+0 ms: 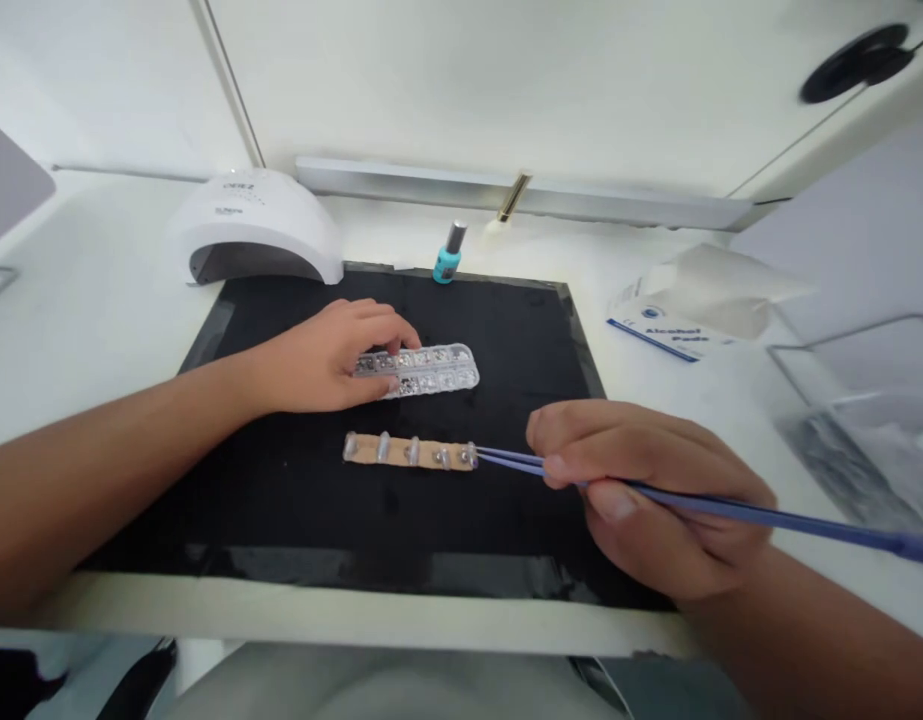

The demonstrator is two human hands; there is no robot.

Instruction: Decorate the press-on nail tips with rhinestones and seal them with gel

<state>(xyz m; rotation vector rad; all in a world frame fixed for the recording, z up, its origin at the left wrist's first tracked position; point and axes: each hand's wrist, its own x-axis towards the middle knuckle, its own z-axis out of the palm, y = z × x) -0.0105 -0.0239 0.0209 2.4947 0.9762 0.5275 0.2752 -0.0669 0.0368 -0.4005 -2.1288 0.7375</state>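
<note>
My right hand [648, 490] pinches blue tweezers [731, 508], whose tips reach the right end of a tan strip [410, 452] carrying several clear nail tips. The strip lies on a black mat [296, 500]. My left hand [326, 355] rests with its fingers on the left end of a clear compartment box of small rhinestones [427, 369], just behind the strip.
A white nail lamp [255, 225] stands at the mat's back left. A teal polish bottle [447, 255] is at the back edge. A pack of alcohol pads [678, 315] lies to the right, and a clear bin [866, 420] at far right.
</note>
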